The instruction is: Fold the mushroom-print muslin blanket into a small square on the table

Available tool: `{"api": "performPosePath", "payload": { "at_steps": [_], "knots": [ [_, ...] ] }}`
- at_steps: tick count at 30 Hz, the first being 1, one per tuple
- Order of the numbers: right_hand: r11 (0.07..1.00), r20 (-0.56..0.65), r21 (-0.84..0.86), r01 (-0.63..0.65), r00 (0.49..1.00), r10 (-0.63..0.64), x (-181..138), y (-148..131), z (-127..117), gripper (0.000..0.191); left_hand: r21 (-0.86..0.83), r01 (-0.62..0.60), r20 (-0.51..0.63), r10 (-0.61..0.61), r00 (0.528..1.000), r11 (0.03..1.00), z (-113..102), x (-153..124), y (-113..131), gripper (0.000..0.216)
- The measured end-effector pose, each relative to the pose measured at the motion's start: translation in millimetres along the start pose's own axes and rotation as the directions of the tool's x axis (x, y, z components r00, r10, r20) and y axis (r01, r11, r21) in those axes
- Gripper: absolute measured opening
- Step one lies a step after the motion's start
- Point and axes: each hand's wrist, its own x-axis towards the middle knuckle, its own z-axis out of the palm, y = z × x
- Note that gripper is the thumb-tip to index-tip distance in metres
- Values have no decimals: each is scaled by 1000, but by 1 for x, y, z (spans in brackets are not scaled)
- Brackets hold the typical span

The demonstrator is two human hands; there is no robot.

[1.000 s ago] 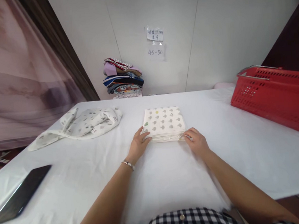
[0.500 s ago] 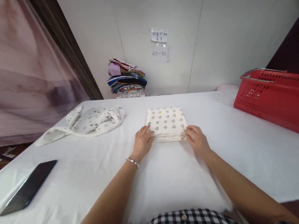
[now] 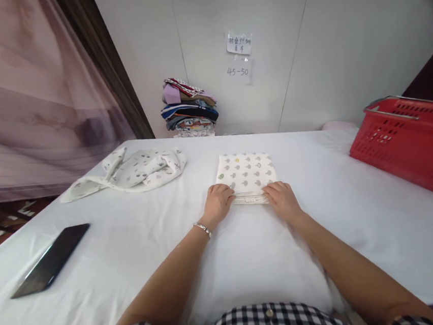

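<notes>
A folded white cloth point(image 3: 247, 172) with small grey prints lies flat on the white table point(image 3: 224, 243), straight ahead of me. My left hand point(image 3: 219, 204) curls over its near left corner, fingers closed on the folded edge. My right hand point(image 3: 281, 200) grips the near right corner the same way. A thin bracelet sits on my left wrist. Both forearms reach in from the bottom of the view.
An unfolded printed cloth point(image 3: 133, 170) lies crumpled at the back left. A dark phone point(image 3: 51, 259) rests near the left edge. A red plastic basket point(image 3: 409, 141) stands at the right. A stack of folded clothes point(image 3: 190, 106) sits against the back wall.
Both hands have closed in on the near edge of the folded cloth, fingers curling over it. The view has shifted slightly to the left.
</notes>
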Motion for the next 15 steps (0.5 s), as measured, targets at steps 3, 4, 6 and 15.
{"api": "performPosePath", "payload": {
  "at_steps": [3,4,6,15],
  "knots": [
    [999,-42,39,0,999,2,-3,2,3,28,-7,-10,4,10,1000,1000,0,1,1,17],
    [999,-45,46,4,999,-2,-4,3,4,28,-10,-14,6,14,1000,1000,0,0,1,17],
    [999,-37,45,16,999,-15,-6,4,5,28,-21,-19,7,19,1000,1000,0,0,1,17],
    [997,-28,32,67,997,-66,-10,-11,3,35,-54,-134,22,135,991,990,1,-9,7,44]
  ]
}}
